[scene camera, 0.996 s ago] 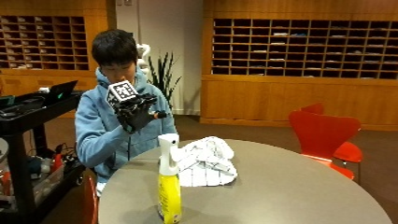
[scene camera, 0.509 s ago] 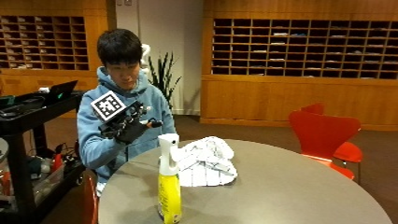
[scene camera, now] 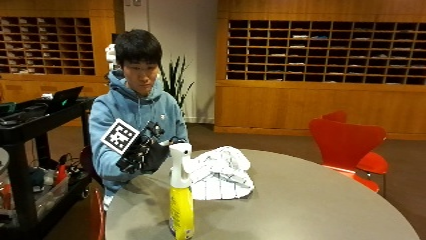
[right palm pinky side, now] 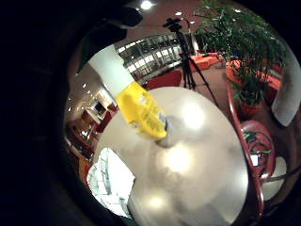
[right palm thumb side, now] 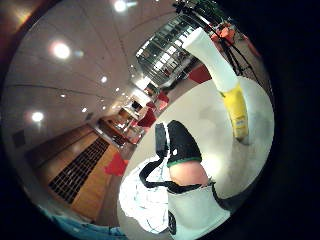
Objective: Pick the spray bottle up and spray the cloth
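A yellow spray bottle (scene camera: 180, 200) with a white spray head stands upright near the front left edge of the round grey table (scene camera: 313, 205). A white checked cloth (scene camera: 217, 172) lies crumpled just behind and to the right of it. My gloved right hand (scene camera: 143, 152) hovers over the table's near edge, just behind the bottle's head, fingers relaxed and holding nothing. In the little finger side palm view the bottle (right palm pinky side: 138, 110) stands close, with the cloth (right palm pinky side: 110, 181) beside it. The thumb side palm view shows the bottle (right palm thumb side: 230, 95), the cloth (right palm thumb side: 145, 200) and one gloved finger (right palm thumb side: 182, 147).
A red chair (scene camera: 349, 145) stands at the table's right side. A black cart (scene camera: 33, 150) with gear stands to the left of the person. A tripod (right palm pinky side: 188, 61) and potted plants (right palm pinky side: 244, 52) stand beyond the table. Wooden shelving lines the back wall.
My gloved hand has come down from face height to just behind the spray bottle's head. The bottle and cloth have not moved.
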The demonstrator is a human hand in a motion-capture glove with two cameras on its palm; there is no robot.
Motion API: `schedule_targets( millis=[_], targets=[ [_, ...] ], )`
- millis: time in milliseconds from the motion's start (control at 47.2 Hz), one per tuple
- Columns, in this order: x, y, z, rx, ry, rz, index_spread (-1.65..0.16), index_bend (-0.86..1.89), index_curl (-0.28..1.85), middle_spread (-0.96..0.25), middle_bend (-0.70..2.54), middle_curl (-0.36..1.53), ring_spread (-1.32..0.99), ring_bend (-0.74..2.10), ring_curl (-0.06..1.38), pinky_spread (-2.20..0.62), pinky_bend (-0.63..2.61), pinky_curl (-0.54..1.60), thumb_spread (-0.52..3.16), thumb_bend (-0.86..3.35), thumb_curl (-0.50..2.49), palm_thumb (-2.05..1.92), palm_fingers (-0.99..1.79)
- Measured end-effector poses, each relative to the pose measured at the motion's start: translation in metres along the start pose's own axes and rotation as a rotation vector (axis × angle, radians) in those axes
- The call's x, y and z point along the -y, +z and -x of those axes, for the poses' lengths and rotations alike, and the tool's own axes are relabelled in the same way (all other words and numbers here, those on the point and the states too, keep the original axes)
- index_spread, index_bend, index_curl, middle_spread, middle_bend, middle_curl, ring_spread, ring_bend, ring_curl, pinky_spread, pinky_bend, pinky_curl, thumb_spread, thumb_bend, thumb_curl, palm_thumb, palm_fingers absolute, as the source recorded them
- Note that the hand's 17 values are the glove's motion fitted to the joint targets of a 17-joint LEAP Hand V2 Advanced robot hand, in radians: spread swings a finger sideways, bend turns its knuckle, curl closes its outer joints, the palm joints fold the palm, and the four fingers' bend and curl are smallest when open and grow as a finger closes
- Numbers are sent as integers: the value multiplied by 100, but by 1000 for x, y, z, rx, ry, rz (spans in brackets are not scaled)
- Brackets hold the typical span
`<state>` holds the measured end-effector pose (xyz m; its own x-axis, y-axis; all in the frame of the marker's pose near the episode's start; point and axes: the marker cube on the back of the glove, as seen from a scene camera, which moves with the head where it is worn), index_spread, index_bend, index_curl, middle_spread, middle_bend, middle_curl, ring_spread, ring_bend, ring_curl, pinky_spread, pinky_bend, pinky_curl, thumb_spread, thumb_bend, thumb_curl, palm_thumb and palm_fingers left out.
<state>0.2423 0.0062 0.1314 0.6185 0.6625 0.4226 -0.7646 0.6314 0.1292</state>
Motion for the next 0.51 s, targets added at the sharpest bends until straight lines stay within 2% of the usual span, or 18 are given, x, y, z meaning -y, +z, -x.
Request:
schedule_targets(
  millis=[318, 509],
  targets=[
    [48, 43, -19, 161, 189, -46, -15, 9, 18, 9, 25, 36, 16, 44, 31, 24, 45, 37, 106, -2, 38, 65, 25],
    [50, 58, -22, 190, 241, 0, -15, 10, 18, 9, 25, 36, 15, 47, 32, 23, 46, 37, 104, -4, 37, 60, 25]
  ],
)
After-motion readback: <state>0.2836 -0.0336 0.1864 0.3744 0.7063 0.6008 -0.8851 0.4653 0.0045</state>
